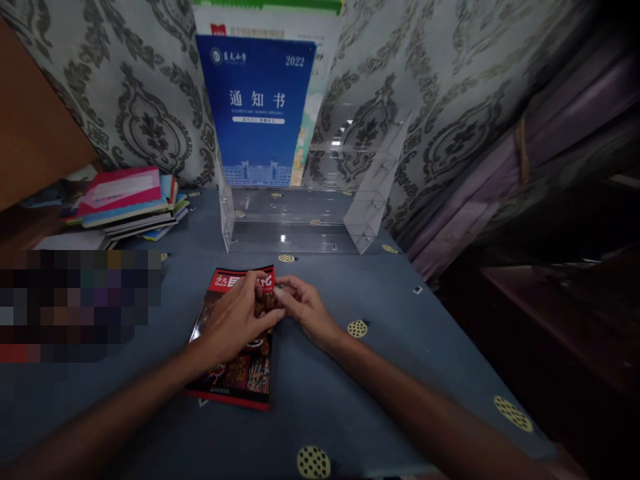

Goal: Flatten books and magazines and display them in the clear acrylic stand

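A book (235, 370) with a dark, red-edged cover of small pictures lies flat on the blue tablecloth. Over its upper middle rests my left hand (237, 313), fingers spread and slightly bent, thumb pointing toward the book's right edge. At that upper right edge, my right hand (307, 310) has thumb and index finger pinched on the book; its other fingers are partly hidden. The two hands are close together. Behind them stands a clear acrylic rack (363, 223) holding a blue booklet (260, 143) upright, with a green-topped book (325, 50) behind it.
A stack of books (133, 200) sits at the back left, near a brown wooden panel (40, 113). The tablecloth (400, 373) has yellow pineapple prints. Patterned cloth (150, 127) hangs behind the rack, and a purple curtain (475, 200) on the right. The left side is partly pixelated.
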`<state>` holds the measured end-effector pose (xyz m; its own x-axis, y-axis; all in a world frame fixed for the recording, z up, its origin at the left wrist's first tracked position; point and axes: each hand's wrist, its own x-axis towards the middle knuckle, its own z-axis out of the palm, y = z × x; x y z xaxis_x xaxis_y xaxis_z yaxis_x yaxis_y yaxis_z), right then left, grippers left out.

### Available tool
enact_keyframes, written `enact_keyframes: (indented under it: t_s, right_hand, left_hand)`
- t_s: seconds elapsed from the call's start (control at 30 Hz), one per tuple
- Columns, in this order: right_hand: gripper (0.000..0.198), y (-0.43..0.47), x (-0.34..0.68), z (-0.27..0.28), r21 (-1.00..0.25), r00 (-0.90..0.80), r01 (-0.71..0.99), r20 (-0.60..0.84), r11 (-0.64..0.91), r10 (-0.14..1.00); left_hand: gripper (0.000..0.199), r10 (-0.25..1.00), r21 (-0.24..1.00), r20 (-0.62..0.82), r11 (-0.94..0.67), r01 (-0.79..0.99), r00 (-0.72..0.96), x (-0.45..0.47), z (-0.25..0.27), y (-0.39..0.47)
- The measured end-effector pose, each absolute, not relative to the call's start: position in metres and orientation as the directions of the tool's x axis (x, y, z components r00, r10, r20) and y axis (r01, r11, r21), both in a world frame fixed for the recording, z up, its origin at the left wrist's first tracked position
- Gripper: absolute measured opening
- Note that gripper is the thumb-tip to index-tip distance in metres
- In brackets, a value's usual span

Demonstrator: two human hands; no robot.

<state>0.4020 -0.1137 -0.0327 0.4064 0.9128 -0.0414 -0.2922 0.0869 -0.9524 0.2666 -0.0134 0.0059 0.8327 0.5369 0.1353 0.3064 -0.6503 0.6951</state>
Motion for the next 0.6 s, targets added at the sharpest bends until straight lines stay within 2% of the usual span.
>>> enact_keyframes:
  t_s: [0.1, 0.17, 0.27, 0.37, 0.43, 0.5, 0.57, 0.6]
  right_hand:
    - [0.043, -0.113, 0.403, -0.034, -0.966, 0.391, -0.249, -0.038, 0.066, 0.920]
    - [0.045, -0.112, 0.405, -0.037, -0.969, 0.371, -0.242, -0.046, 0.049, 0.927]
    - [0.044, -0.110, 0.412, -0.041, -0.979, 0.397, -0.200, -0.039, 0.045, 0.917]
    - [0.042, -0.109, 0.421, -0.045, -0.994, 0.432, -0.104, -0.007, 0.042, 0.902]
    - [0.037, -0.110, 0.424, -0.045, -0.999, 0.464, 0.026, 0.043, 0.034, 0.885]
    - [0.031, -0.112, 0.423, -0.040, -0.965, 0.503, 0.261, 0.155, 0.022, 0.850]
    - [0.027, -0.113, 0.414, -0.033, -0.841, 0.464, 0.541, 0.323, 0.025, 0.825]
    - [0.027, -0.112, 0.408, -0.029, -0.753, 0.390, 0.656, 0.391, 0.046, 0.833]
  left_hand:
    - [0.041, 0.485, 0.745, 0.120, -0.621, 0.244, 0.866, 0.264, 0.004, -0.005]
    - [0.030, 0.468, 0.731, 0.145, -0.645, 0.225, 0.872, 0.259, 0.000, 0.008]
    - [0.023, 0.469, 0.532, 0.251, -0.798, 0.284, 0.847, 0.246, -0.009, 0.031]
    - [0.028, 0.439, 0.365, 0.291, -0.872, 0.326, 0.850, 0.232, -0.022, 0.046]
    - [0.031, 0.418, 0.322, 0.292, -0.890, 0.323, 0.860, 0.227, -0.029, 0.051]
    - [0.032, 0.412, 0.288, 0.296, -0.899, 0.330, 0.862, 0.225, -0.033, 0.053]
    - [0.034, 0.407, 0.269, 0.303, -0.904, 0.333, 0.861, 0.225, -0.036, 0.054]
    - [0.034, 0.403, 0.265, 0.305, -0.906, 0.329, 0.863, 0.225, -0.036, 0.054]
